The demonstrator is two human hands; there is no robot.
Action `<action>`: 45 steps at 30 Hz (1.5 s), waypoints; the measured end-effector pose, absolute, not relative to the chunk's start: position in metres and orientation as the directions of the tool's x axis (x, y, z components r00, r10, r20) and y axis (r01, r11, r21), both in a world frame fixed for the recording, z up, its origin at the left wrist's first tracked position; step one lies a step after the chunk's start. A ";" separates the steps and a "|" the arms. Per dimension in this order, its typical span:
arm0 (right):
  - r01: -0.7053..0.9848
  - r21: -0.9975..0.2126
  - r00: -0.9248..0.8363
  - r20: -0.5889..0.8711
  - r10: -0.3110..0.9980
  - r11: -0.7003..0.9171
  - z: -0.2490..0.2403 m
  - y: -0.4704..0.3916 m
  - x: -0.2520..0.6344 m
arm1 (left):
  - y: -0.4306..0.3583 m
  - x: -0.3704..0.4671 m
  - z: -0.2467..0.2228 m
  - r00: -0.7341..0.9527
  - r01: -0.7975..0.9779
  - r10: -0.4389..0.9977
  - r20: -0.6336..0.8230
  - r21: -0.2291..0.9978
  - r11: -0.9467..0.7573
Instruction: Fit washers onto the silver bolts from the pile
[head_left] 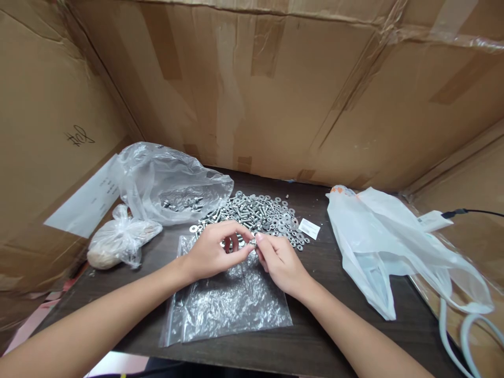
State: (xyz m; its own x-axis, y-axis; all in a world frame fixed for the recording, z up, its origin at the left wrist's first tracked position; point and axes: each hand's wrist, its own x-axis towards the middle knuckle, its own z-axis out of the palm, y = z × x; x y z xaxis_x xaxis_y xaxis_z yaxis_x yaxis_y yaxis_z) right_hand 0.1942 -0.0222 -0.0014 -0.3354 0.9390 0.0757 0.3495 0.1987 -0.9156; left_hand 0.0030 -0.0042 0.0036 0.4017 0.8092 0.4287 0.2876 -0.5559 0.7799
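Both hands meet over the near edge of a heap of metal bolts and washers point(252, 208). My left hand point(220, 249) pinches a small metal piece point(253, 242) between thumb and forefinger, its other fingers curled. My right hand point(280, 261) closes on the same piece from the right, thumb on top. The piece is mostly covered by fingertips; it looks like a bolt with hardware on it. Under the hands lies a flat clear zip bag point(236, 310) on the dark table.
Left of the heap, an open plastic bag point(157, 178) holds some bolts; a knotted bag point(118, 239) sits nearer. A small white label point(309, 229) lies right of the washers. Further right are a white bag point(366, 231) and a cable point(476, 211). Cardboard walls point(252, 94) surround the table.
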 end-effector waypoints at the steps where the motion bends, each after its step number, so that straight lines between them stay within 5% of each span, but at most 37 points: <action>1: 0.358 -0.918 -0.330 0.048 0.943 0.173 -0.002 -0.021 0.194 | -0.005 0.003 0.003 0.415 0.288 0.796 0.440 0.767 -0.574; 7: 0.423 -0.803 -0.368 0.271 0.890 0.419 0.003 -0.022 0.197 | -0.006 0.002 0.004 0.398 0.292 0.824 0.405 0.795 -0.532; 10: 0.388 -0.822 -0.370 0.276 0.887 0.417 0.006 -0.025 0.196 | -0.006 0.002 0.005 0.392 0.286 0.818 0.420 0.790 -0.542; 15: 0.317 -0.917 -0.350 0.122 0.929 0.240 0.001 -0.023 0.192 | -0.004 -0.001 0.002 0.441 0.289 0.751 0.491 0.715 -0.637; 21: 0.216 -0.961 -0.414 -0.252 0.875 -0.175 -0.008 -0.015 0.193 | 0.000 -0.005 -0.003 0.522 0.278 0.612 0.595 0.559 -0.781; 28: 0.323 -0.934 -0.369 0.023 0.929 0.151 0.001 -0.022 0.192 | 0.003 -0.007 -0.007 0.457 0.303 0.727 0.513 0.679 -0.669; 38: 0.395 -0.854 -0.319 0.218 0.922 0.339 -0.007 -0.024 0.186 | 0.003 -0.005 -0.007 0.524 0.310 0.598 0.606 0.518 -0.797; 40: 0.379 -0.887 -0.295 0.155 0.943 0.264 -0.009 -0.024 0.185 | 0.002 -0.005 -0.005 0.545 0.312 0.537 0.644 0.438 -0.843; 45: 0.273 -0.939 -0.361 -0.299 0.883 -0.207 -0.013 -0.020 0.186 | 0.000 -0.004 0.001 0.626 0.276 0.362 0.691 0.238 -0.931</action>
State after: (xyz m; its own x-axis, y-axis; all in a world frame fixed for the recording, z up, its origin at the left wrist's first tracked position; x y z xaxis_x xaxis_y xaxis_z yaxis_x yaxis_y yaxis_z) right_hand 0.1860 -0.0204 -0.0130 -0.3608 0.8834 -0.2992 0.2733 -0.2066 -0.9395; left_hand -0.0038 0.0001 0.0013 0.6259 0.3620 0.6907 0.2758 -0.9312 0.2381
